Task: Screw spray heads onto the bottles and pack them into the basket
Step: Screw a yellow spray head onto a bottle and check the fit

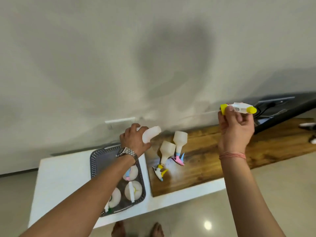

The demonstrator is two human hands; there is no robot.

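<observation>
now, left hand [135,139] gripping a bare bottle [151,135], right hand [235,127] pinching a yellow spray head [238,108] above the surface [213,151]

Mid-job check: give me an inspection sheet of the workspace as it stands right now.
Surface: white counter with a wooden board lying on it.
Job's things: grey basket holds three assembled bottles; two more assembled bottles, one with a yellow head and one with a pink head, lie on the board.
Clutter: small dark and white objects at the board's far right, too blurred to identify.
Grippers: left hand holds a bare bottle; right hand holds a yellow spray head.
Cables: a black cable on the dark device.
Surroundings: pale wall, tiled floor, the person's bare feet below.
</observation>
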